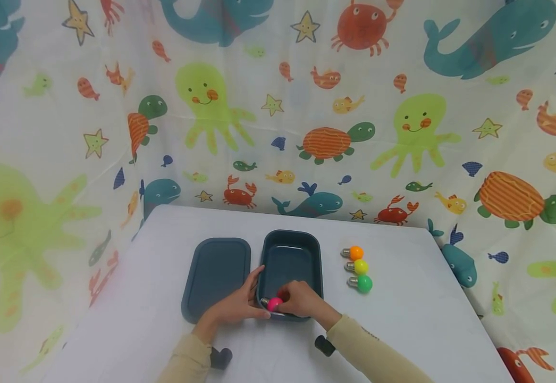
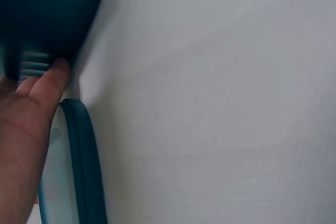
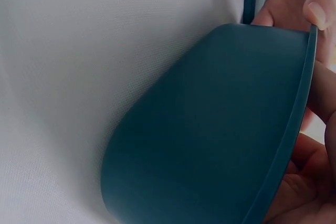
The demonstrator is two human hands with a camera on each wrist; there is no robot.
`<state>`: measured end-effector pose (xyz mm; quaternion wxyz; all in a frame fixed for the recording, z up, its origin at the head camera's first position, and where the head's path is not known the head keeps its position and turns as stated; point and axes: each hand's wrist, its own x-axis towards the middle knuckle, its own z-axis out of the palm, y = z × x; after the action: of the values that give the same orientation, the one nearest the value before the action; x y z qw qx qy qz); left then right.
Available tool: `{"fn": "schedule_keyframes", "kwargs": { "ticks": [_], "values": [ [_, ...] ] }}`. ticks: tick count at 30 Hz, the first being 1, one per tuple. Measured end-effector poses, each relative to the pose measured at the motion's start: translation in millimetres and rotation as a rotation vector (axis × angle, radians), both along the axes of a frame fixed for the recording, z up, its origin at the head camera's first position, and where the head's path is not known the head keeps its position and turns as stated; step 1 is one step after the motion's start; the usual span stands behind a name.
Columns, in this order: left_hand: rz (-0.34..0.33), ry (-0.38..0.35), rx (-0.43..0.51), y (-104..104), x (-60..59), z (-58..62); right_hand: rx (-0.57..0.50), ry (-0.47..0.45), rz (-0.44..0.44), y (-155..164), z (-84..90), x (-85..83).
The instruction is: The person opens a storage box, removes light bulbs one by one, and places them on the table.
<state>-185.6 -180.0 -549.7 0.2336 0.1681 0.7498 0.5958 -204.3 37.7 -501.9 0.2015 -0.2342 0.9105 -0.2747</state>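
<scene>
Right hand (image 1: pixel 302 299) pinched the pink bulb (image 1: pixel 274 304) at the box (image 1: pixel 317 266) rim; left hand (image 1: pixel 239 304) braced the box, fingers straight. Judged step: bulb going in; next, grip must loosen low inside.

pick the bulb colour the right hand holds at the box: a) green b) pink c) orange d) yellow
b: the right hand pinches the pink bulb at the near end of the dark box; the orange, yellow and green bulbs lie on the table to the box's right.

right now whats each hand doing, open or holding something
Left hand: open, fingers resting against the near left side of the dark teal box.
Right hand: fingers curled on the pink bulb at the box's near end.
</scene>
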Motion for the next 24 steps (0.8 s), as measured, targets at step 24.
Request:
{"fn": "schedule_keyframes", "kwargs": {
  "ticks": [24],
  "values": [
    [0.014, 0.009, 0.005, 9.5, 11.9, 1.1, -0.247, 0.059, -0.207, 55.0, 23.4, 5.8]
  ]
}}
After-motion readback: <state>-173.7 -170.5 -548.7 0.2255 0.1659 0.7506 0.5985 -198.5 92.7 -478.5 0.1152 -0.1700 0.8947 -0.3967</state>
